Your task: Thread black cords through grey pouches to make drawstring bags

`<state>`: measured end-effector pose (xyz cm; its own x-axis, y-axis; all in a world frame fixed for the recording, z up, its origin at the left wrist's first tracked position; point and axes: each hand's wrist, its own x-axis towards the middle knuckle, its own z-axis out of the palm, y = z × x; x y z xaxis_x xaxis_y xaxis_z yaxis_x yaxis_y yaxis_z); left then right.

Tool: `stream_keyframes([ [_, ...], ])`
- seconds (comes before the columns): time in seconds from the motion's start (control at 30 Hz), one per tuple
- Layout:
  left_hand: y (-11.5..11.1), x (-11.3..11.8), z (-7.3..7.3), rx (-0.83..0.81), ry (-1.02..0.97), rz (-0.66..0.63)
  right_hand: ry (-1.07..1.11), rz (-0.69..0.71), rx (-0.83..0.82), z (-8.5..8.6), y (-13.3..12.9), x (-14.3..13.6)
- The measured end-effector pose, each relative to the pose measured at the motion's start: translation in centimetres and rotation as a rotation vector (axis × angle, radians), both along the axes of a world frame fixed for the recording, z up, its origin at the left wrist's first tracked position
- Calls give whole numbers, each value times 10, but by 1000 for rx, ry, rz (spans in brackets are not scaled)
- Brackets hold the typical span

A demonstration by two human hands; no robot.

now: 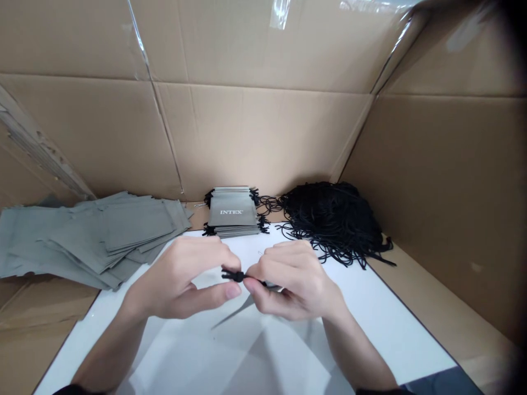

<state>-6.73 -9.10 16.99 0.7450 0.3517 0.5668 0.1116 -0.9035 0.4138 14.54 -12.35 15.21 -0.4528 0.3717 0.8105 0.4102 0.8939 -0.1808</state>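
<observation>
Near the middle of the view, a black cord with a knot (236, 276) spans the gap between my hands, its two short ends pointing left. My right hand (288, 280) pinches the cord just right of the knot between thumb and forefinger. My left hand (193, 277) is around the knot's left side, thumb below and forefinger above, with a gap between them. A pointed grey shape, perhaps a blade (234, 314), shows below the knot; its other end is hidden by my right hand.
Grey fabric pieces (123, 230) lie piled at the left. A stack of grey pouches marked INTEX (231, 211), with black cord ends, lies at the back centre. Black cords (333, 216) are heaped to its right. Cardboard walls (263, 137) enclose the white table (382, 323).
</observation>
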Motion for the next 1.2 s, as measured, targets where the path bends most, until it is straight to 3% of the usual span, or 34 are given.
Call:
stream_keyframes([
  [0.3,-4,-3,4,-194,87,243,-211,-264,189,4,2,10],
  [0.4,-7,0,7,-285,116,282,-240,-286,226,3,4,8],
  [0.53,-11,4,7,-282,100,295,-161,-254,175,3,2,6],
  [0.63,-16,6,2,-262,53,268,71,-112,-110,-1,-3,8],
  [0.77,-24,11,-16,-367,52,181,293,333,-944,-17,-10,17],
  [0.87,-29,11,-32,-537,30,-9,311,504,-1328,-31,-17,22],
  [0.97,-37,8,-47,-673,-98,-178,293,497,-1494,-38,-26,20],
  [1.07,-50,6,-59,-815,-193,-206,317,486,-1570,-41,-35,14],
  [1.13,-59,6,-64,-914,-246,-207,313,480,-1545,-40,-40,12],
  [1.2,-64,5,-65,-1002,-280,-220,270,480,-1416,-37,-43,12],
])
